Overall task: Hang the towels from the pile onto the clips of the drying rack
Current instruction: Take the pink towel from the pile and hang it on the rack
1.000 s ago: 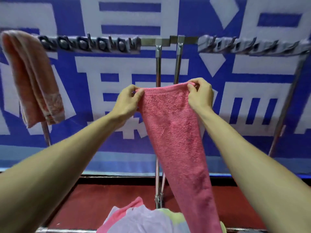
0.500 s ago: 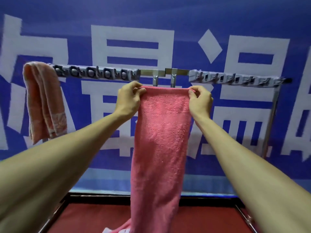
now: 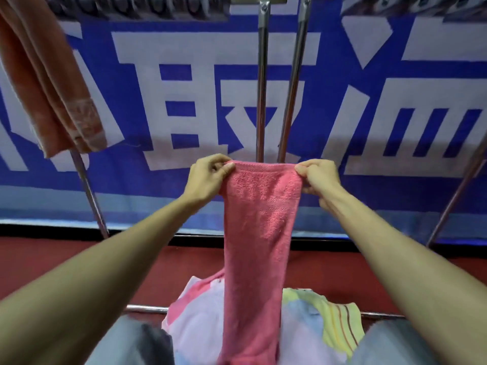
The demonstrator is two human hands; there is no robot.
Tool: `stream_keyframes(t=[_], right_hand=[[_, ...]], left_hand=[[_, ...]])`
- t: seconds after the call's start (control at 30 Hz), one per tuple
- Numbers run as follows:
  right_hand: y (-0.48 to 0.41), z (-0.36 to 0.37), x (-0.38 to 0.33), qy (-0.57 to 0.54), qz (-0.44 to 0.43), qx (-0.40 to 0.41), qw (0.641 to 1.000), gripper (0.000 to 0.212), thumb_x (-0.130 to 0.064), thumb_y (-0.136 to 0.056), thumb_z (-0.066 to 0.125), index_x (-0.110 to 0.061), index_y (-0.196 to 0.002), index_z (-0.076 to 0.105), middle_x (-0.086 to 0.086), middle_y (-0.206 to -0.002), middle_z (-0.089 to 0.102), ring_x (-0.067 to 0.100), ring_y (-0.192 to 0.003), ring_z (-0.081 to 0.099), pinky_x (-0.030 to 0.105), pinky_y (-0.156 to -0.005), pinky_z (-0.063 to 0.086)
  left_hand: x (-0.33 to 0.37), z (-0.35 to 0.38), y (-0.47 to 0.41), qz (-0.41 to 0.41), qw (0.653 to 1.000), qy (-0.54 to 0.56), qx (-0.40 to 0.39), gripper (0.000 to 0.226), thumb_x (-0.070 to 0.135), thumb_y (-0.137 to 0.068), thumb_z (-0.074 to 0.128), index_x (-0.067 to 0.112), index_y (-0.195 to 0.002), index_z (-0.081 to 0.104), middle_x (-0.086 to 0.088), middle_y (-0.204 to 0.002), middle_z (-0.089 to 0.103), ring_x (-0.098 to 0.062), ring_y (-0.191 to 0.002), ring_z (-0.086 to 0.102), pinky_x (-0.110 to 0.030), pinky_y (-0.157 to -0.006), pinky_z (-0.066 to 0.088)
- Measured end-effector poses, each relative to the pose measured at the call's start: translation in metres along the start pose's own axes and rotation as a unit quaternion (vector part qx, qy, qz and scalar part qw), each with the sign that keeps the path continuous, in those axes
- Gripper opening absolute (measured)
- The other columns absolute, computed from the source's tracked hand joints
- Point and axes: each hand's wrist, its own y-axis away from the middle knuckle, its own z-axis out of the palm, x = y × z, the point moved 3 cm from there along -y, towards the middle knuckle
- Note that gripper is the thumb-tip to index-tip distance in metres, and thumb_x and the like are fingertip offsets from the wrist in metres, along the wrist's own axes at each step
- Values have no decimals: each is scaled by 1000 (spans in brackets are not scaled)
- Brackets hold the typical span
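Observation:
A pink towel (image 3: 259, 233) hangs straight down between my hands. My left hand (image 3: 208, 177) pinches its top left corner and my right hand (image 3: 319, 177) pinches its top right corner, stretching the top edge flat. The towel is held well below the rack's clip rows, left clips (image 3: 137, 7) and right clips (image 3: 411, 6), which run along the frame's top edge. Under it lies the pile of towels (image 3: 311, 322), pastel pink, white, blue and yellow striped. An orange towel (image 3: 50, 83) hangs from the rack's left end.
Two metal centre posts (image 3: 276, 83) of the rack rise behind the pink towel. Slanted rack legs stand at left (image 3: 91, 196) and right (image 3: 456, 196). A blue banner with white characters (image 3: 163, 75) fills the background above a red floor (image 3: 52, 259). A low metal bar (image 3: 147, 309) crosses by the pile.
The view has dropped from the rack's clip bar downward. My hands and the pink towel now sit much lower against the rack, and the pile is back in view.

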Motion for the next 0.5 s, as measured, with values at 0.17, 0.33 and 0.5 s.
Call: stream_keyframes(t=[0.17,0.33,0.5], right_hand=[[11,15,83,-20,90,-7,996,22,1,-84,57,-14,-70,65,3,-66,61,13,-59,56,25,-52,52],[29,35,135,-69,203,-71,974,15,0,-85,56,-10,-78,64,7,-71,63,20,-62,62,31,-58,57],[30,54,135,-71,180,-120,974,7,-1,-85,59,-5,-83,65,14,-75,59,27,-69,63,33,-59,60]], left_hand=[[-70,48,41,-102,994,35,-36,15,20,-93,58,15,-82,67,-1,-67,64,-7,-52,61,-36,-57,59],[-107,83,69,-176,982,60,-29,17,25,-91,62,14,-80,68,-5,-65,64,-13,-56,57,-39,-64,57],[-99,109,81,-163,982,97,-24,16,28,-87,67,16,-77,72,1,-65,67,-6,-58,58,-29,-61,53]])
